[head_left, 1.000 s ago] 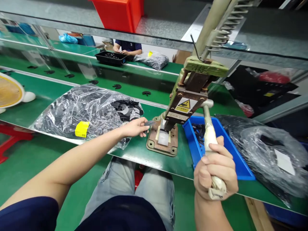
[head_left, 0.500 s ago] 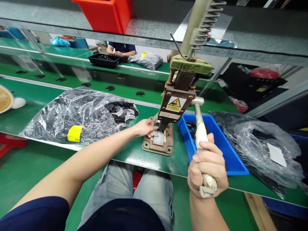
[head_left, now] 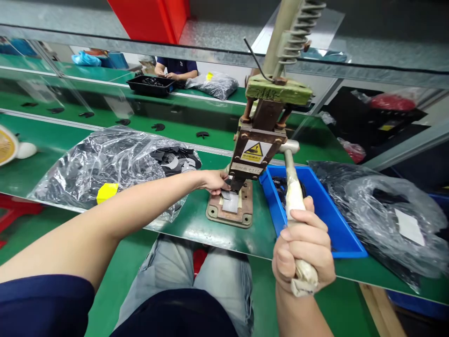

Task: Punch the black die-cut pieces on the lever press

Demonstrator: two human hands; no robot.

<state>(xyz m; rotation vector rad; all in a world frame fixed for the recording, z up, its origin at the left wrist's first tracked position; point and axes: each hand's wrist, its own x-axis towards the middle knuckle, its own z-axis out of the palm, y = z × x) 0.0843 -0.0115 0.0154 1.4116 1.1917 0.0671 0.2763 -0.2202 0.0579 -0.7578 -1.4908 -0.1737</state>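
Observation:
A green hand press [head_left: 261, 140] stands on its rusty base plate [head_left: 231, 213] at the middle of the green bench. My right hand [head_left: 303, 250] is wrapped round the press lever's cloth-bound handle [head_left: 294, 206], low and towards me. My left hand [head_left: 214, 180] reaches in under the press head, fingers pinched on a small dark curved piece [head_left: 226, 193] lying on the base plate. The fingertips are partly hidden by the press head.
A clear plastic bag of black parts [head_left: 112, 164] lies left of the press. A blue tray [head_left: 322, 215] with black parts sits right of it, then another plastic bag [head_left: 389, 210]. Across the conveyor a person [head_left: 177, 69] works at a black tray [head_left: 151, 85]. A red bin [head_left: 150, 18] sits overhead.
My left hand carried the dark piece from beside the bag to the press base, under the head. My right hand stayed on the lever handle.

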